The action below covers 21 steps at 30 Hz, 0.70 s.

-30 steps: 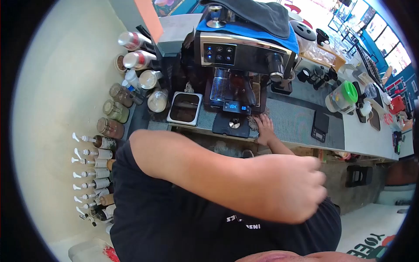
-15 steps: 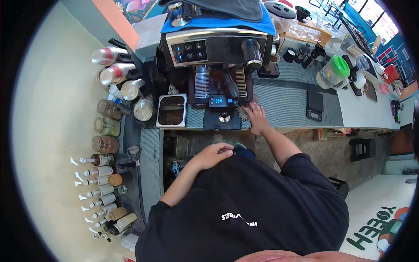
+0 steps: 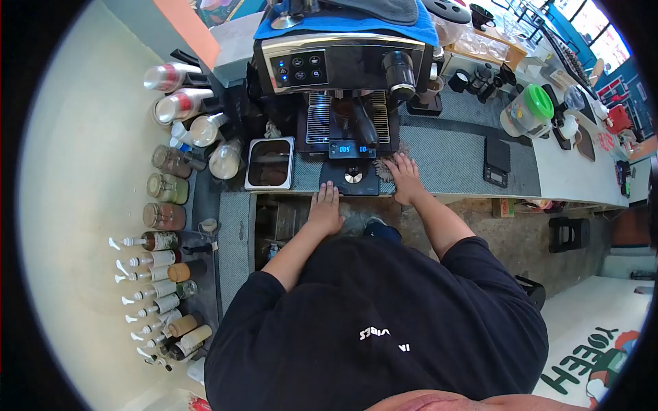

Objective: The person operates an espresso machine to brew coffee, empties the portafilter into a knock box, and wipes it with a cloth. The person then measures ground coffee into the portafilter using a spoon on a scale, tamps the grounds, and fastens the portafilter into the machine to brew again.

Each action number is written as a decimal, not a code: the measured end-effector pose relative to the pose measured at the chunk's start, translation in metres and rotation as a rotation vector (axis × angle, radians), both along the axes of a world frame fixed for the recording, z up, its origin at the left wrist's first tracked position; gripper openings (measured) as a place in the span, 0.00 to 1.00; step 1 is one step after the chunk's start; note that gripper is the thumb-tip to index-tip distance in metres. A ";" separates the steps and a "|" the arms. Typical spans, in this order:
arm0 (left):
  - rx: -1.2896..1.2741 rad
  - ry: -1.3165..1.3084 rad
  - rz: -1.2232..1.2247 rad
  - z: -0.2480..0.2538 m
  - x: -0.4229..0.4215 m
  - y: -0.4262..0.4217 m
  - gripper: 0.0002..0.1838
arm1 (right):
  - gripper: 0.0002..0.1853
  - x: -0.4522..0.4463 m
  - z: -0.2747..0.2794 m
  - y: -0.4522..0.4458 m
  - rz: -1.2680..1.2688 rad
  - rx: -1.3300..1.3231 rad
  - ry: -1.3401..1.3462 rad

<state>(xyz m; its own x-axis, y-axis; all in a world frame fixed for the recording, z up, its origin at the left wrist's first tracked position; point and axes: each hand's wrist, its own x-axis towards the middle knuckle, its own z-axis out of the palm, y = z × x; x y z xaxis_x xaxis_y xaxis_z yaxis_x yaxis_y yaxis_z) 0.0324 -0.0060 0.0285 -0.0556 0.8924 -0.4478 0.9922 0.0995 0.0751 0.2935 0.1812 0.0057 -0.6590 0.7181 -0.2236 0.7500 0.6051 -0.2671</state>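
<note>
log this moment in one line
left hand: open, at flat black mat | right hand: open, at fuzzy grey-brown cloth | silver-and-black espresso machine: panel lit

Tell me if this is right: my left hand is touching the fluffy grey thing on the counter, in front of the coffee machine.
No, your right hand is touching the fluffy grey thing on the counter, in front of the coffee machine; the head view shows it.

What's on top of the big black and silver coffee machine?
On the coffee machine lie a bright blue cloth and a dark grey cloth, beside a shiny round-based metal tool. The cloths hide whatever is beneath, and the picture cuts off the rest.
</note>
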 end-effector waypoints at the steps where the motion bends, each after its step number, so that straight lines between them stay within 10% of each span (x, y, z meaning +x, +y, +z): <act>1: -0.008 0.016 -0.005 0.001 0.002 0.001 0.56 | 0.62 0.000 0.000 0.000 -0.002 0.005 0.004; 21: -0.039 -0.013 -0.061 -0.001 -0.020 0.016 0.47 | 0.60 -0.001 0.005 -0.003 -0.012 0.004 -0.004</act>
<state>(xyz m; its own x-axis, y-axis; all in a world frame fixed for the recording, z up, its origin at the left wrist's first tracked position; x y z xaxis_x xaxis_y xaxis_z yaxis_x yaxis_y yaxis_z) 0.0125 0.0102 0.0280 0.0043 0.8756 -0.4830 0.9955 0.0422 0.0852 0.2928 0.1785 0.0111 -0.6493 0.7272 -0.2229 0.7584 0.5969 -0.2617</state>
